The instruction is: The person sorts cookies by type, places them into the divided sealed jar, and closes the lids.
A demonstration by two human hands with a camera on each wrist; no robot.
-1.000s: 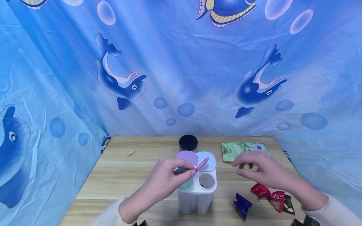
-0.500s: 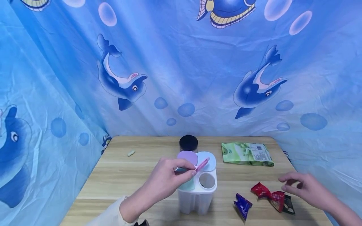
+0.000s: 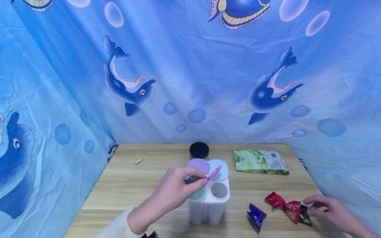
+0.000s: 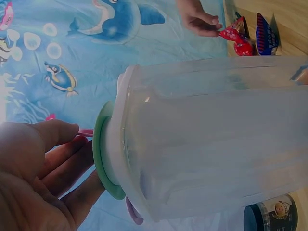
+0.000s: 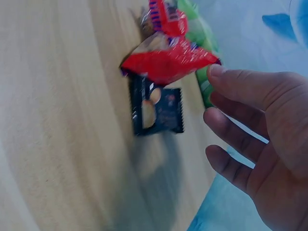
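My left hand (image 3: 172, 190) pinches a pink round lid (image 3: 214, 173), which stands tilted above a clear canister (image 3: 205, 211) with a white top. Below the lid a round opening (image 3: 219, 189) shows in that top. Purple (image 3: 198, 165), pale blue (image 3: 218, 168) and green (image 4: 107, 151) lids cover its other openings. At the right, my right hand (image 3: 330, 211) hovers with fingers loosely bent beside a black snack packet (image 5: 166, 113). Two red snack packets (image 5: 168, 60) lie against it; whether the thumb touches one is unclear. A blue snack packet (image 3: 256, 216) lies nearer the canister.
Behind the canister stands a jar with a black lid (image 3: 199, 150). A green snack pouch (image 3: 262, 162) lies flat at the back right. One small pale piece (image 3: 138, 161) sits at the back left. A blue dolphin-print curtain (image 3: 190, 82) hangs around the wooden table (image 3: 128, 185).
From above the green pouch, my right hand has moved right and toward me, down to the black packet. My left hand keeps holding the pink lid in place.
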